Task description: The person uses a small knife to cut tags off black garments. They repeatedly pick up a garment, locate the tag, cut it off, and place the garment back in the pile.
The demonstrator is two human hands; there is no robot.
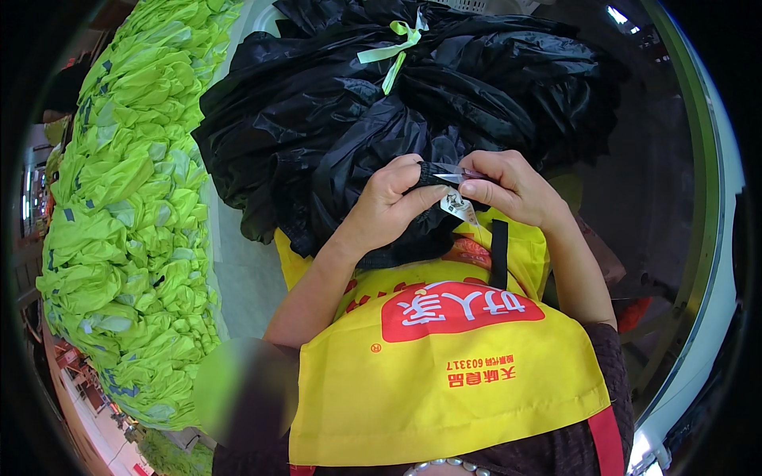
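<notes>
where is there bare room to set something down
Best bet: the narrow pale strip of table between the lime-green fabric pile on the left and the black fabric on the right. It's crowded at the centre, where the left hand and right hand come close together, above the yellow apron. The far right is too dark to judge.

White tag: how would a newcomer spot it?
At the near side of the big black fabric pile, the left hand and right hand nearly meet. Below that gap is the white tag, dark-printed, pale against black fabric and yellow apron.
</notes>
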